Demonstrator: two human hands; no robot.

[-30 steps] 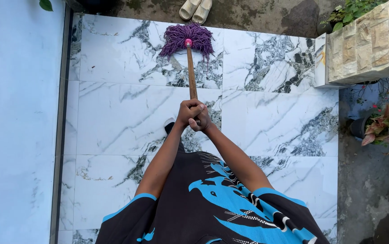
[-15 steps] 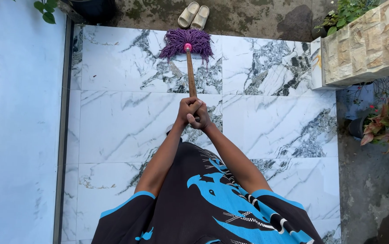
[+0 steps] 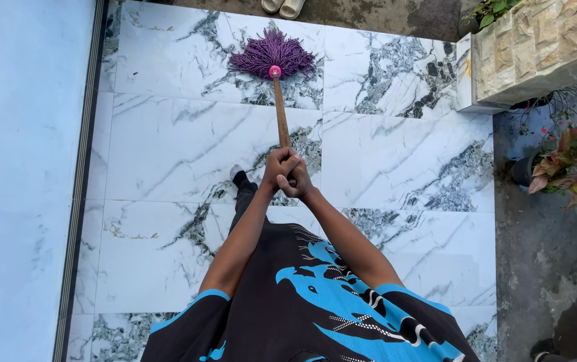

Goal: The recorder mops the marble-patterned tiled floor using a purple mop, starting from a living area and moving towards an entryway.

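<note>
Purple string mop head [image 3: 272, 55] is lying fanned out on the white, grey-veined marble floor tiles [image 3: 188, 144], near the tiled edge where a pair of pale sandals [image 3: 283, 6] is sitting on bare concrete. Wooden mop handle [image 3: 280, 110] is running straight back from a pink collar [image 3: 275, 70] to the hands. Left hand [image 3: 278, 167] and right hand [image 3: 296, 181] are both gripping the handle's upper end, stacked and touching, fingers [image 3: 286, 163] wrapped tight around the wood. Handle top is hidden inside the grip. One foot [image 3: 236, 174] is showing on the tiles just left of the hands. Pale blue wall [image 3: 14, 181] is bordering the floor on the left; stone-clad planter ledge [image 3: 536, 50] and red-leaved potted plants [image 3: 573, 164] are standing at right
</note>
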